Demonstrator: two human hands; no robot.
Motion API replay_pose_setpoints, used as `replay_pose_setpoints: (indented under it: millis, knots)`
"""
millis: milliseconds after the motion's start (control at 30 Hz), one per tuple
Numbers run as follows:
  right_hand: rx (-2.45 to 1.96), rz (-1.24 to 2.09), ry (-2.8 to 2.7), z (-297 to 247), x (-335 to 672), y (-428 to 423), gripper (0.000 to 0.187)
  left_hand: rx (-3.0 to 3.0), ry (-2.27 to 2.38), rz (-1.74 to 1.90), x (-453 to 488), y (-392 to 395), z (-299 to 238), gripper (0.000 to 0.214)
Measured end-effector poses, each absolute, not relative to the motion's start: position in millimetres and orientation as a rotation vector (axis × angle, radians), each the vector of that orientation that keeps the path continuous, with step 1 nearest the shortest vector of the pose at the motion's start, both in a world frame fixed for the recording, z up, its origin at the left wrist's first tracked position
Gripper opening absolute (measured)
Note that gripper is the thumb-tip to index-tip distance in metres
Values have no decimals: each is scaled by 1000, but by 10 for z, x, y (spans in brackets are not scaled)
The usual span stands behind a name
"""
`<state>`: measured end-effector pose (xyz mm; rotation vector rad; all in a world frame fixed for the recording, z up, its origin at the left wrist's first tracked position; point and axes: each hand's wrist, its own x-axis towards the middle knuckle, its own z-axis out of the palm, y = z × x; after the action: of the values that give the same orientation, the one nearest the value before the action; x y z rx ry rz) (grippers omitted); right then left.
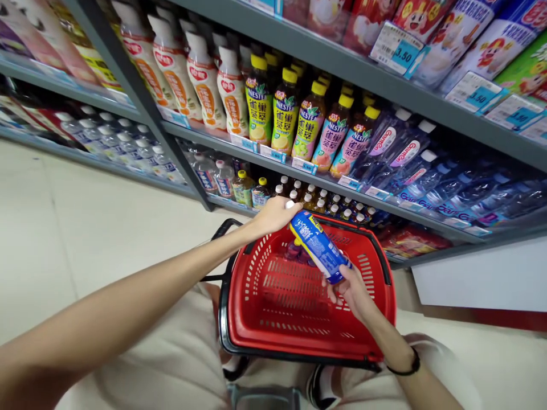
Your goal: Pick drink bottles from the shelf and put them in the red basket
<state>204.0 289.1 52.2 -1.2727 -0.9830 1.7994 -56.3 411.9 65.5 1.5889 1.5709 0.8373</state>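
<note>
A blue-labelled drink bottle [318, 246] with a white cap lies tilted above a red shopping basket [380, 310]. My left hand [276, 214] is closed around its cap end, at the upper left. My right hand [348, 286] grips its bottom end from below. A purple item [294, 250] lies in the basket under the bottle, partly hidden. The basket rests on my lap, its black handle [223, 228] folded towards the left.
Grey store shelves run across the top. Nestea bottles [284, 117] with yellow caps stand on the middle shelf, water bottles [431, 182] to their right. Small bottles [318, 199] fill the low shelf just beyond the basket. Pale floor [85, 228] lies to the left.
</note>
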Motion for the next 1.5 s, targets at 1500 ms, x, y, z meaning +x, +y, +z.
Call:
replay_pose_setpoints:
  millis: [1500]
  knots:
    - [-1487, 1671, -789, 613, 2077, 3019, 55, 1700, 1649, 780, -573, 4082, 538, 47]
